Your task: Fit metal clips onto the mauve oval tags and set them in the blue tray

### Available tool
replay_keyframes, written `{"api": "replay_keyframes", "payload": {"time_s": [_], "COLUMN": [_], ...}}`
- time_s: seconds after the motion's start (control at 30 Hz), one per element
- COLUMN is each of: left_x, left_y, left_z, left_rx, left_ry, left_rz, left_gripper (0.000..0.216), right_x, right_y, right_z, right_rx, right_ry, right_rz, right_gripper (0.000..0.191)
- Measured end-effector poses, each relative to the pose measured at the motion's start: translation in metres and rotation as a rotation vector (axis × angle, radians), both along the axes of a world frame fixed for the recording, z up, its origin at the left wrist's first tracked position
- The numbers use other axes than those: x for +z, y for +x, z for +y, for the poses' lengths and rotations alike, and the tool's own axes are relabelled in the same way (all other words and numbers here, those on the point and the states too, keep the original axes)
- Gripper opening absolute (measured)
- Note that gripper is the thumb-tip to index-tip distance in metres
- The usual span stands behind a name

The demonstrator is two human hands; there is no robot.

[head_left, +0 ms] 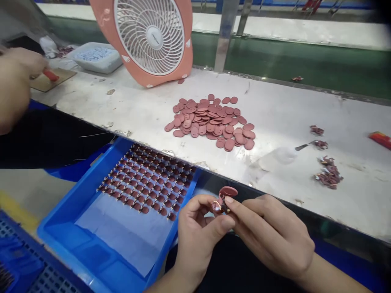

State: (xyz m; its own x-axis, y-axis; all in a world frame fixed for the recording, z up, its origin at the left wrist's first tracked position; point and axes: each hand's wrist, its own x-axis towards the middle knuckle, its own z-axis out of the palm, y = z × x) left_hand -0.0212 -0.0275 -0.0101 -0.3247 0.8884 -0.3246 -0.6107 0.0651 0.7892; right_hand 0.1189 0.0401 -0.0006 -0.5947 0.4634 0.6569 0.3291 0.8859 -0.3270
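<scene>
My left hand (198,230) and my right hand (269,232) meet just below the table edge, both pinched on a small dark-red oval piece (227,192) with a small part under it. A pile of the same reddish oval pieces (210,122) lies on the white table (299,118) ahead. To my left a blue tray (88,240) holds neat rows of finished dark-red pieces (146,181) on a pale sheet.
A pink fan (149,38) stands at the back of the table. Dark scraps (328,175) and a small blade (305,145) lie at the right, with a red object (380,139) at the far edge. Another person's hand (15,85) works at the left near a grey tray (94,57).
</scene>
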Motion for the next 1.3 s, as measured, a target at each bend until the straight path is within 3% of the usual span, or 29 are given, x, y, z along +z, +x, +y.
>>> {"api": "replay_keyframes", "payload": {"time_s": [0.2,0.27,0.33,0.5,0.63,0.8,1.03,1.3], "left_x": [-0.003,-0.010,-0.023,-0.074,-0.105,-0.125,-0.136,-0.143], "left_y": [-0.008,-0.020,-0.040,-0.115,-0.153,-0.160,-0.164,-0.165], "left_z": [-0.004,-0.012,-0.027,-0.080,-0.107,-0.107,-0.100,-0.101], "left_rx": [0.080,0.112,0.168,0.262,0.093,-0.127,-0.238,-0.259], "left_ry": [-0.140,-0.246,-0.394,-0.704,-0.931,-1.070,-1.156,-1.118], "left_rz": [0.044,0.177,0.421,0.793,1.013,1.122,1.176,1.212], "left_gripper": [0.023,0.029,0.035,0.037,0.023,0.027,0.035,0.035], "right_x": [-0.009,-0.009,-0.006,-0.007,-0.019,-0.024,-0.024,-0.024], "right_y": [-0.016,-0.016,-0.012,0.007,0.016,0.018,0.025,0.030], "right_z": [-0.005,-0.010,-0.015,-0.015,-0.011,-0.012,-0.009,-0.002], "right_rx": [0.085,0.143,0.193,0.220,0.154,0.115,0.090,0.055], "right_ry": [-0.002,0.023,0.045,-0.030,-0.046,-0.054,-0.054,-0.018], "right_rz": [-0.016,-0.009,-0.001,-0.137,-0.075,-0.058,-0.062,-0.088], "right_gripper": [0.032,0.026,0.016,0.016,0.020,0.023,0.025,0.026]}}
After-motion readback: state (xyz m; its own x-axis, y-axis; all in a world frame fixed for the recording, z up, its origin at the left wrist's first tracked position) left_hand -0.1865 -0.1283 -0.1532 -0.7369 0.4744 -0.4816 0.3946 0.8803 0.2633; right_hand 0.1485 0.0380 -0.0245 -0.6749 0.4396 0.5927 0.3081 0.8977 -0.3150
